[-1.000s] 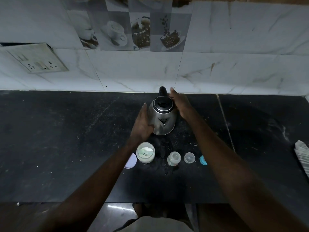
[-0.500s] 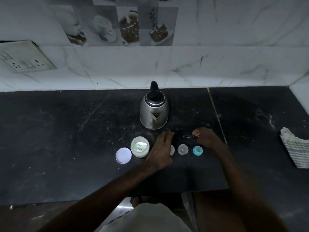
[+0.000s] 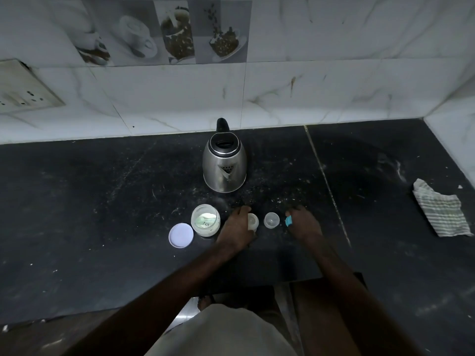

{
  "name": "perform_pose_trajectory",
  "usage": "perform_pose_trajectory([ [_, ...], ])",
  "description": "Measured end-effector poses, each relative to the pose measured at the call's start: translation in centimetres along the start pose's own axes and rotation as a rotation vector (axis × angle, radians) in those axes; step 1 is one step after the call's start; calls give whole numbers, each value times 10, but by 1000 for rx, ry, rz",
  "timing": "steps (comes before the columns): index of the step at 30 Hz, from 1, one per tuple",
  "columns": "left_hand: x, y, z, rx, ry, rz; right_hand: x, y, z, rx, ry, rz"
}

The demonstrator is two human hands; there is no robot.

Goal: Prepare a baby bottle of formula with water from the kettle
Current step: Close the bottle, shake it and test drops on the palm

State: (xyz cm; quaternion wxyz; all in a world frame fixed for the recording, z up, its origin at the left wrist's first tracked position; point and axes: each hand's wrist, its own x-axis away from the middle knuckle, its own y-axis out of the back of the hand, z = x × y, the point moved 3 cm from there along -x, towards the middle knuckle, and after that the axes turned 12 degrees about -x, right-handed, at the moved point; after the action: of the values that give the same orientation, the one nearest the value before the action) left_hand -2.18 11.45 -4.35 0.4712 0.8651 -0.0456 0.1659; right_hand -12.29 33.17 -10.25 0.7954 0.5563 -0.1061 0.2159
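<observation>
We note left hand [image 3: 235, 228], fingers curled round the baby bottle [image 3: 253, 221] standing on the counter [image 3: 102, 201]; right hand [image 3: 305, 226] — fingers pinching a blue cap [image 3: 289, 221]. Open formula jar [image 3: 205, 220] just left; beyond, kettle [image 3: 224, 163] upright, well apart.

A row of things crosses the middle of the black countertop [image 3: 90, 201] with only narrow gaps between them: jar lid [image 3: 181, 235], open powder jar [image 3: 205, 220], the left hand [image 3: 236, 227] gripping the baby bottle [image 3: 253, 221], a clear cap [image 3: 271, 220], and the right hand [image 3: 304, 224] over a blue ring [image 3: 289, 221]. The kettle [image 3: 224, 164] stands apart behind them, near the wall. Bare counter lies wide on the left, and on the right as far as the crumpled cloth [image 3: 439, 211].
</observation>
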Motion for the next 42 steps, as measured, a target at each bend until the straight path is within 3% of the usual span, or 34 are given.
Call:
perform_pose_trajectory([
  [3, -1, -5, 5, 27, -1, -22, 11, 23, 21, -92, -14, -166],
  [6, -4, -12, 14, 75, -4, -82, 22, 47, 51, -211, 102, -311],
  [9, -4, -18, 19, 169, 8, -167, 33, 56, 88, -353, 345, -150],
  [12, 2, -18, 21, 310, 41, -211, 43, 43, 112, -315, 534, 66],
  [17, 8, -19, 20, 474, 52, -197, 49, 33, 122, -179, 481, 111],
  [24, 11, -24, 23, 520, -12, -273, 57, 27, 136, -59, 541, 97],
  [33, 11, -26, 25, 574, -60, -263, 57, 31, 151, 113, 320, 45],
  [38, 13, -24, 25, 610, -52, -277, 58, 30, 153, 101, 448, 147],
  [42, 12, -24, 25, 639, -52, -267, 55, 38, 155, 203, 297, 79],
])
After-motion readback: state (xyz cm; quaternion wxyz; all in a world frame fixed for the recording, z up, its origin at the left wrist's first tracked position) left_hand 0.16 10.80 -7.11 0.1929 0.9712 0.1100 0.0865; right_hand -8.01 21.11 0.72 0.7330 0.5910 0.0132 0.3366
